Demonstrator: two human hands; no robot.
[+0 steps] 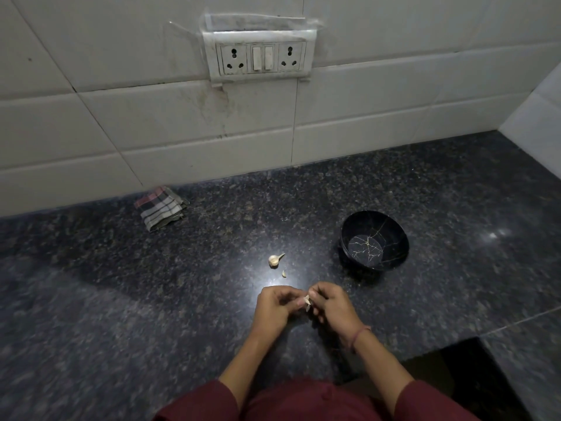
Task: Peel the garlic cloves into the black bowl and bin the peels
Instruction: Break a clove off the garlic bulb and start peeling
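Maroon sleeves [197, 402] are seen nearest the lens, below and to the left of the black bowl [391, 235]. The speckled dark countertop [121, 299] is spread under the bowl on every side. No clove is seen inside the bowl. A folded checked cloth [161, 208] is laid well to the bowl's left, by the wall. Nearer than the bowl and just to its left, the left hand [274, 311] and right hand [334, 308] are held close together, and 1 garlic clove [307, 300] is pinched by curled fingers of both. Another loose clove [274, 259] is found left of the bowl, with 1 small scrap [284, 273] beside it. The clove is judged light and firm, its skin dry, thin and easily torn, so it is best gripped at the blunt end while the skin is pulled from the tip
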